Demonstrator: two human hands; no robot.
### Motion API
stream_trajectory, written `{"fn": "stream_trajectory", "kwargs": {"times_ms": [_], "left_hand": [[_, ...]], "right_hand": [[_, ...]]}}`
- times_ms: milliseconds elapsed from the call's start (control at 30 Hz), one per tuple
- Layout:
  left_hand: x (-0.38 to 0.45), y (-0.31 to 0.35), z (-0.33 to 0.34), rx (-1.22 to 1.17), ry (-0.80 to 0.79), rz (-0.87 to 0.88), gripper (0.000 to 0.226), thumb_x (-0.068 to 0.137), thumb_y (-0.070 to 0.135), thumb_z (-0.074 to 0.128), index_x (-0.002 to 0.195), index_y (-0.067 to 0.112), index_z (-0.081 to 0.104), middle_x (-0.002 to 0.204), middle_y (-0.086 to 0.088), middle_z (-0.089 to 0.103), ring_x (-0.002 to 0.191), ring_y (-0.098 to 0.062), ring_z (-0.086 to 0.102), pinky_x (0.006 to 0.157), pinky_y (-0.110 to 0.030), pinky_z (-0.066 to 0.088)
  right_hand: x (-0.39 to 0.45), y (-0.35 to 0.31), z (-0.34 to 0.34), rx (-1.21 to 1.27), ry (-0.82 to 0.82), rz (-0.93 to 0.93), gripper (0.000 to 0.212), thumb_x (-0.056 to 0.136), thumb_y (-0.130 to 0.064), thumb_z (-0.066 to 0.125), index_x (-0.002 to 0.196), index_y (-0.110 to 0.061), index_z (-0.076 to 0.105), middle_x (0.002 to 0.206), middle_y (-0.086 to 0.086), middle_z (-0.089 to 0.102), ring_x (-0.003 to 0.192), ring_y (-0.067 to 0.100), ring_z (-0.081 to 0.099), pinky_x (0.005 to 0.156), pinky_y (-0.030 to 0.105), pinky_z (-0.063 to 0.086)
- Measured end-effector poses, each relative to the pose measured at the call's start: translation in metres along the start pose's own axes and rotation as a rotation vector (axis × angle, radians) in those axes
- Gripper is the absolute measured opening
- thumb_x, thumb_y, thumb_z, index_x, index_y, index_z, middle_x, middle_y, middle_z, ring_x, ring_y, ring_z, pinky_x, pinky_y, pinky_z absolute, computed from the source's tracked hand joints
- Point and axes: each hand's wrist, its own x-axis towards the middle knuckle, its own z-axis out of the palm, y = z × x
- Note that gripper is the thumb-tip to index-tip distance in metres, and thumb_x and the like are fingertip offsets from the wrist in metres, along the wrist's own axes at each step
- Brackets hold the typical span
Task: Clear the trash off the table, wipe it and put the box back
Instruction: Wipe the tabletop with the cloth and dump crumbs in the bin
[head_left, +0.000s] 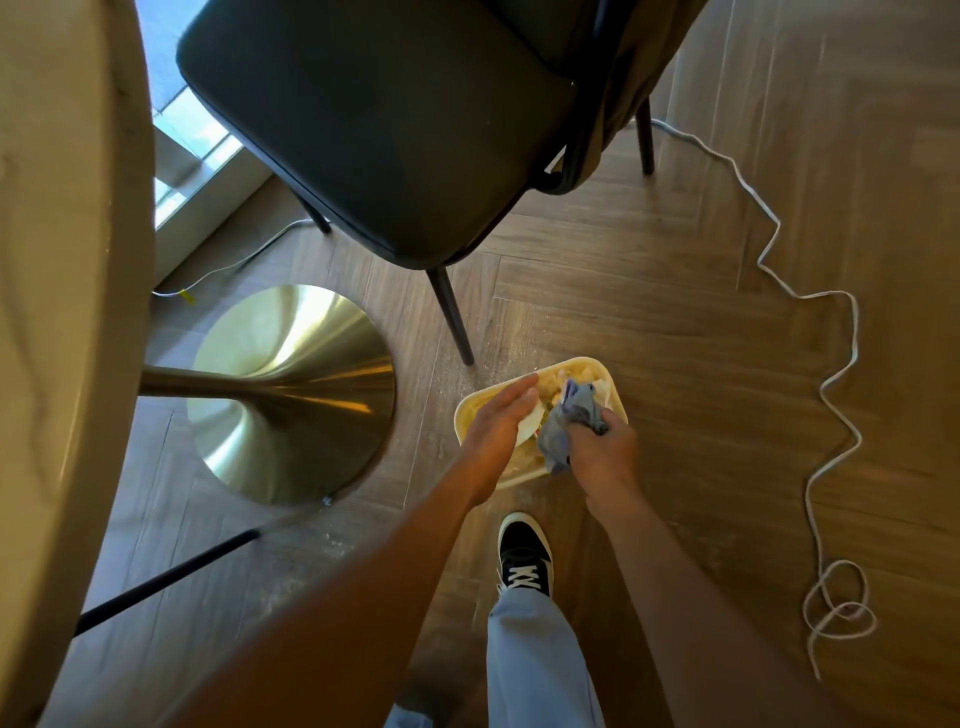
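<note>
A cream-coloured bin (582, 365) stands on the wooden floor below me, holding crumpled pale trash (563, 379). Over the bin's right side, my right hand (602, 452) is closed around a bunched grey-blue cloth (569, 421). My left hand (493, 431) hovers flat over the bin's left side, fingers straight and together, with a bit of white paper (530, 426) showing just under its fingertips; I cannot tell whether it touches the paper. The round table's edge (62, 312) fills the left of the view. No box is visible.
A black chair (374, 119) stands just beyond the bin, one leg (452, 317) close to it. The table's brass pedestal base (296, 395) sits to the left. A white cord (831, 395) snakes over the floor on the right. My shoe (524, 556) is beneath the bin.
</note>
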Motion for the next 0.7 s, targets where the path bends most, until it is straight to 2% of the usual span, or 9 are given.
{"fn": "stream_trajectory", "kwargs": {"times_ms": [67,200,267,300,400,467,567,700], "left_hand": [[-0.004,0.002,0.005,0.088,-0.105,-0.029,0.038,0.095,0.035,0.052,0.133,0.028,0.053,0.13,0.007,0.055,0.119,-0.011,0.052,0.097,-0.024,0.044],[-0.001,-0.002,0.005,0.137,-0.189,-0.052,0.057,0.082,0.039,0.07,0.134,0.029,0.051,0.13,0.002,0.057,0.116,-0.015,0.057,0.101,-0.038,0.048],[0.001,-0.006,0.004,0.2,-0.192,-0.006,0.058,0.081,0.028,0.074,0.134,0.025,0.051,0.124,0.004,0.059,0.112,-0.012,0.058,0.096,-0.03,0.051],[0.002,-0.009,0.003,0.216,-0.185,0.017,0.05,0.083,0.022,0.072,0.13,0.022,0.054,0.117,0.005,0.062,0.107,-0.01,0.06,0.091,-0.026,0.052],[0.003,-0.01,0.0,0.135,-0.117,0.0,0.019,0.093,0.022,0.06,0.111,0.019,0.064,0.103,-0.001,0.07,0.096,-0.014,0.066,0.079,-0.026,0.055],[0.006,-0.009,0.0,0.055,-0.024,-0.081,0.023,0.094,0.033,0.056,0.108,0.017,0.066,0.104,-0.007,0.071,0.097,-0.02,0.067,0.078,-0.031,0.056],[0.012,-0.01,-0.001,-0.066,0.111,-0.214,0.034,0.091,0.048,0.056,0.106,0.018,0.064,0.107,-0.009,0.07,0.098,-0.025,0.067,0.084,-0.041,0.056],[0.015,-0.006,0.002,-0.094,0.26,-0.204,0.037,0.094,0.039,0.054,0.113,0.008,0.058,0.107,-0.011,0.065,0.101,-0.027,0.065,0.086,-0.039,0.055]], "right_hand": [[-0.004,-0.003,-0.006,0.191,-0.104,0.145,0.012,0.089,-0.019,0.066,0.101,-0.017,0.065,0.094,0.006,0.067,0.087,0.018,0.064,0.068,0.029,0.053],[-0.008,-0.002,-0.014,0.346,-0.235,0.232,0.03,0.089,-0.032,0.064,0.111,-0.012,0.063,0.102,0.009,0.07,0.095,0.022,0.067,0.074,0.032,0.055],[-0.009,-0.002,-0.018,0.394,-0.238,0.236,0.026,0.09,-0.028,0.063,0.108,-0.01,0.064,0.1,0.008,0.071,0.092,0.019,0.069,0.071,0.029,0.056],[-0.009,-0.001,-0.019,0.408,-0.227,0.236,0.024,0.089,-0.026,0.063,0.107,-0.01,0.064,0.101,0.008,0.071,0.091,0.018,0.069,0.072,0.029,0.056],[-0.006,0.004,-0.02,0.429,-0.186,0.217,0.029,0.086,-0.024,0.067,0.112,-0.011,0.065,0.105,0.009,0.07,0.091,0.018,0.068,0.072,0.028,0.055],[-0.005,0.005,-0.021,0.427,-0.126,0.216,0.036,0.085,-0.016,0.07,0.12,-0.012,0.061,0.105,0.011,0.069,0.086,0.017,0.068,0.065,0.026,0.054],[0.0,0.007,-0.025,0.368,-0.026,0.243,0.035,0.084,-0.006,0.069,0.116,-0.017,0.06,0.104,0.01,0.064,0.086,0.018,0.065,0.059,0.024,0.051],[0.006,0.012,-0.029,0.298,0.086,0.265,0.024,0.093,-0.01,0.057,0.115,-0.019,0.06,0.1,0.007,0.061,0.078,0.015,0.06,0.058,0.024,0.05]]}}
